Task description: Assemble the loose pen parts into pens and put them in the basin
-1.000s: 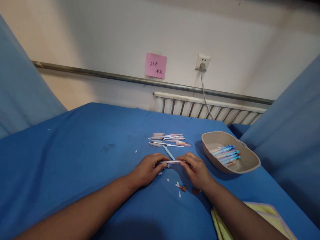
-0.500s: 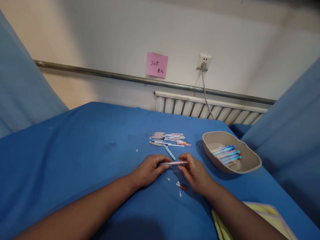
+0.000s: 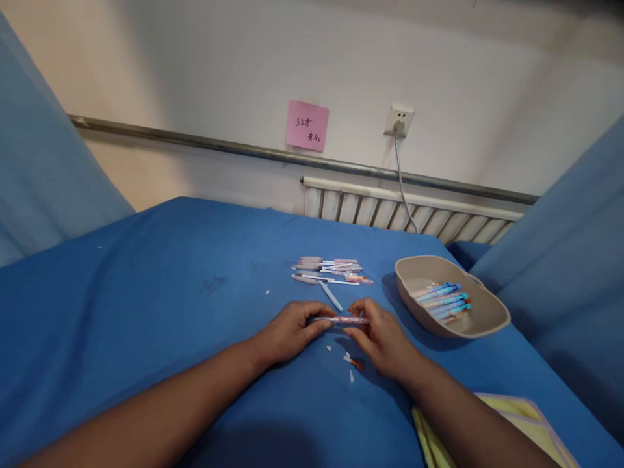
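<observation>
A slim pen point(image 3: 347, 320) with a pink-patterned barrel lies level between my two hands, low over the blue cloth. My left hand point(image 3: 295, 330) is closed round its left end, thumb and fingers pinching it. At the other end, my right hand point(image 3: 383, 338) grips the barrel between thumb and fingers. Just beyond the pen lies a pale blue pen part point(image 3: 331, 297). Farther back is a pile of pen parts point(image 3: 326, 265), grey and pink barrels with thin white refills. Nearer me are a small orange-brown piece point(image 3: 359, 365) and several white bits point(image 3: 351, 376).
A beige basket point(image 3: 480, 325) holding several blue-and-peach pens point(image 3: 443, 302) stands at right. A yellow cloth point(image 3: 517, 422) lies under my right forearm. Blue cloth point(image 3: 170, 292) covers the surface. Behind are a radiator point(image 3: 370, 205), a rail and a plugged socket point(image 3: 400, 121); curtains hang both sides.
The pen has turned slightly in my fingers, so more of its pink pattern shows. My right fingers have shifted a little along the barrel; my left hand has hardly moved.
</observation>
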`<action>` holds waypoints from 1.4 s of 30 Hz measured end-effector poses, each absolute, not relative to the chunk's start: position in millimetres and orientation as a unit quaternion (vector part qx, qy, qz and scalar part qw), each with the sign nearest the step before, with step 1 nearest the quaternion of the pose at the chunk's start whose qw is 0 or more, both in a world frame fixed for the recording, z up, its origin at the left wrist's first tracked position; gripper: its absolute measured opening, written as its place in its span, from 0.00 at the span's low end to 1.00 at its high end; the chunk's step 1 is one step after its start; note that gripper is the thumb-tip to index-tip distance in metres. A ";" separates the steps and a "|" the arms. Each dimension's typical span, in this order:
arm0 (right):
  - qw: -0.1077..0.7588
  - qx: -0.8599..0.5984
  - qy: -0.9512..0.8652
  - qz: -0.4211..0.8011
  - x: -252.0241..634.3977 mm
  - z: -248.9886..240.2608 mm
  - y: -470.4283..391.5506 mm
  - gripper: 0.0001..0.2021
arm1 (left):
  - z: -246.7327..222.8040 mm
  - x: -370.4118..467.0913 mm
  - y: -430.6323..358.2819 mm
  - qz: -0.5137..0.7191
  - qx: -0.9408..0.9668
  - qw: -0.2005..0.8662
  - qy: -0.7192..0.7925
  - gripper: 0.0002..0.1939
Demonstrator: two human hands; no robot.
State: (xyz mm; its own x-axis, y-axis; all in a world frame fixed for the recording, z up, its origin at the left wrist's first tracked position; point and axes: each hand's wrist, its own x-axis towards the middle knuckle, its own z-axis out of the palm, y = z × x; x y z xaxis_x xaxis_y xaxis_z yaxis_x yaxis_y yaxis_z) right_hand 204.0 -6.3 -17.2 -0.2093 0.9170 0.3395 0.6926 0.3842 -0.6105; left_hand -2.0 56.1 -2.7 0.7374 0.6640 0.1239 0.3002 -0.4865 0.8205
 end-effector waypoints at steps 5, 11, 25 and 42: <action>0.297 -0.517 -0.793 0.122 207.2 -16.2 -4.5 0.07 | -0.7 -2.4 55.6 0.207 0.835 0.423 0.284 0.12; 0.305 -0.553 -0.755 0.177 206.1 -18.9 -4.7 0.09 | -1.4 -2.7 55.7 0.206 0.850 0.394 0.284 0.11; 0.288 -0.565 -0.753 0.177 206.1 -19.3 -3.7 0.12 | -2.0 -2.0 54.3 0.206 0.858 0.384 0.272 0.12; 0.352 -0.533 -0.747 0.184 204.7 -21.4 -5.0 0.10 | -3.3 -1.7 55.7 0.207 0.854 0.388 0.278 0.12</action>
